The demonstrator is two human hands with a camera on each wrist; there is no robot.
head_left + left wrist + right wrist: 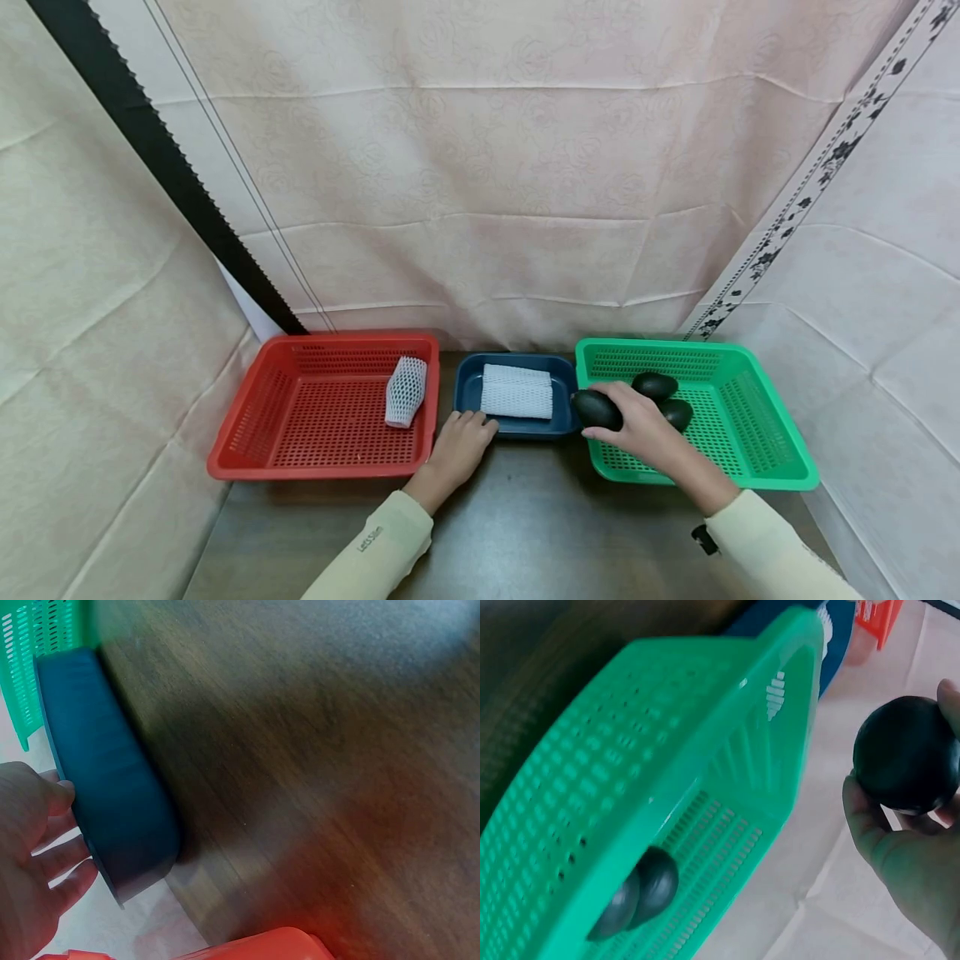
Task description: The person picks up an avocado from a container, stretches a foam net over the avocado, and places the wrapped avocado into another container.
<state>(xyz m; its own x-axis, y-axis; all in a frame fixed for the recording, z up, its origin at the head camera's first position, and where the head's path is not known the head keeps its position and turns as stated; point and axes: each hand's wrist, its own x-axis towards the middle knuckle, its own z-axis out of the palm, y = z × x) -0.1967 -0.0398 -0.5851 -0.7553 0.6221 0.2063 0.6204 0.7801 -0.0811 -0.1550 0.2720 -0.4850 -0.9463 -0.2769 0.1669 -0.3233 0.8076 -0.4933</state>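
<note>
My right hand (636, 418) grips a dark, smooth avocado (597, 410), held over the left rim of the green basket (780, 417). In the right wrist view, thumb and fingers curl round that avocado (906, 755), which is clear of the basket wall. Two more dark avocados (655, 386) lie inside the basket, partly behind the hand. My left hand (459, 446) holds the front left corner of a small blue tray (525, 430); the left wrist view has its thumb and fingers at the tray's rim (105, 776). A flat white foam net (516, 392) lies in the tray.
At the left, a red basket (330, 417) contains a white foam net sleeve (406, 392) that looks filled; its contents are hidden. All the containers stand in a row on a dark wooden table (517, 517). Pale cloth (487, 167) hangs behind them and at both sides.
</note>
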